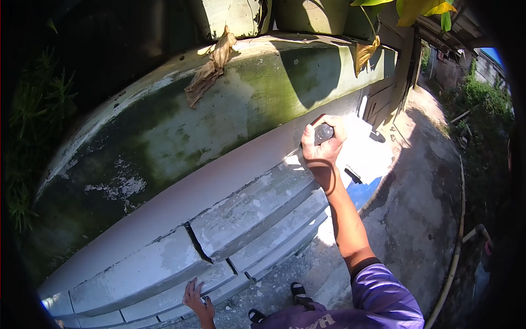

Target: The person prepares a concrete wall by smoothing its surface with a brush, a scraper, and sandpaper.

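My right hand (324, 143) is closed around a dark grey, rounded object (324, 132), held against the smooth pale strip (241, 142) of the wall. Only the object's rounded end shows between thumb and fingers, so I cannot tell its kind. Under that strip run stepped rows of pale grey blocks (252, 205), with dark gaps at some joints. Lower down, my left hand (196, 298) has its fingers apart, at the lower block rows. A small dark patch shows beside its thumb.
Above the strip juts a mossy concrete ledge (203, 118) bearing plant pots (309, 15) and a dry leaf (212, 68). Beyond my right hand, a sunlit white surface and a blue thing (363, 193) lie near the wall. A pipe (457, 247) runs along the concrete path (411, 219).
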Demonstrator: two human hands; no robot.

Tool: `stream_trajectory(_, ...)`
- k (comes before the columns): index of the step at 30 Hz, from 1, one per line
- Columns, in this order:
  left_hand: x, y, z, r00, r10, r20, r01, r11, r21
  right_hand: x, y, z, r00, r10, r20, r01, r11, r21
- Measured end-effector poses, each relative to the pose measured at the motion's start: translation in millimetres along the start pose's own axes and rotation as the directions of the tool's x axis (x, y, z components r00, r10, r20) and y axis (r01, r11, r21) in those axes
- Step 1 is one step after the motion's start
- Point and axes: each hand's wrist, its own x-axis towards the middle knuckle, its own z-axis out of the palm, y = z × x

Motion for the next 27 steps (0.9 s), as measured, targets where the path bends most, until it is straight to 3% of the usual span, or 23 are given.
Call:
stream_trajectory(1, 0, 2, -1, 1.000, -0.009, 0.006, 0.009, 1.000, 0.007, -2, 4, 6, 0.997, -0.065, 0.039, 0.070, 0.987, -0.144)
stream_trajectory(3, 4, 2, 1, 1.000, -0.022, 0.008, 0.021, 1.000, 0.022, 10, -2, -10, 0.985, 0.068, 0.161, -0.078, 0.996, 0.054)
stream_trajectory(4, 0, 0, -1, 0.999, -0.029, 0.018, 0.028, 0.999, 0.033, 10, 5, -17, 0.999, -0.012, 0.034, 0.009, 0.996, 0.083)
stream_trajectory(6, 1, 1, 3, 1.000, -0.021, 0.002, 0.021, 1.000, 0.022, 8, -1, -20, 0.994, 0.068, -0.089, -0.044, 0.969, 0.243)
stream_trajectory(7, 1, 2, 4, 1.000, -0.009, -0.014, 0.009, 1.000, 0.007, 5, 1, -15, 0.996, 0.076, -0.039, -0.068, 0.981, 0.183)
stream_trajectory(9, -1, 2, 1, 1.000, -0.013, -0.007, 0.013, 1.000, 0.009, -4, 9, 5, 0.999, -0.034, 0.027, 0.035, 0.999, -0.039)
stream_trajectory(11, 2, 6, 0, 0.998, -0.051, 0.024, 0.051, 0.998, 0.029, 3, 11, -8, 0.995, -0.017, 0.095, 0.007, 0.995, 0.100)
stream_trajectory(12, 0, 6, -2, 0.998, -0.054, 0.024, 0.053, 0.998, 0.030, 4, 15, -17, 0.998, -0.043, 0.046, 0.038, 0.994, 0.107)
stream_trajectory(15, 1, 7, 2, 0.999, -0.046, -0.001, 0.046, 0.999, 0.018, -17, 17, -20, 0.938, 0.337, 0.083, -0.331, 0.801, 0.498)
stream_trajectory(16, 1, 6, 4, 0.999, -0.038, -0.016, 0.038, 0.999, 0.014, -13, 16, -6, 0.989, 0.145, 0.010, -0.143, 0.959, 0.245)
stream_trajectory(17, 1, 5, 4, 0.999, -0.027, -0.031, 0.027, 1.000, 0.011, -10, 16, 0, 0.998, -0.066, -0.003, 0.066, 0.997, -0.038)
stream_trajectory(19, 6, 6, 4, 0.999, -0.040, -0.009, 0.040, 0.999, 0.014, 13, 6, -8, 0.998, 0.015, 0.056, -0.014, 1.000, -0.011)
stream_trajectory(20, 2, 6, 1, 0.998, -0.055, 0.011, 0.054, 0.998, 0.019, 8, 0, -16, 0.990, 0.132, 0.046, -0.136, 0.985, 0.102)
stream_trajectory(21, 3, 4, 1, 0.999, -0.048, 0.002, 0.048, 0.999, 0.025, 0, 6, -22, 0.936, 0.323, 0.139, -0.351, 0.842, 0.410)
stream_trajectory(22, 4, 3, 3, 0.999, -0.042, -0.008, 0.042, 0.999, 0.026, -7, 11, -28, 0.837, 0.499, 0.225, -0.510, 0.561, 0.652)
stream_trajectory(24, -1, 6, 3, 0.999, -0.046, -0.004, 0.046, 0.999, 0.017, -17, 18, -19, 0.921, 0.367, 0.131, -0.371, 0.723, 0.582)
stream_trajectory(25, 3, 9, 1, 0.999, -0.050, -0.003, 0.050, 0.999, 0.006, -6, 15, -15, 0.978, 0.158, 0.136, -0.189, 0.947, 0.259)
stream_trajectory(26, 3, 11, 0, 0.998, -0.059, -0.006, 0.059, 0.998, -0.005, 5, 11, -11, 0.989, -0.058, 0.136, 0.070, 0.994, -0.085)
stream_trajectory(27, 3, 10, 1, 0.998, -0.055, -0.003, 0.055, 0.998, 0.008, 4, 25, -14, 0.985, -0.115, 0.129, 0.109, 0.993, 0.048)
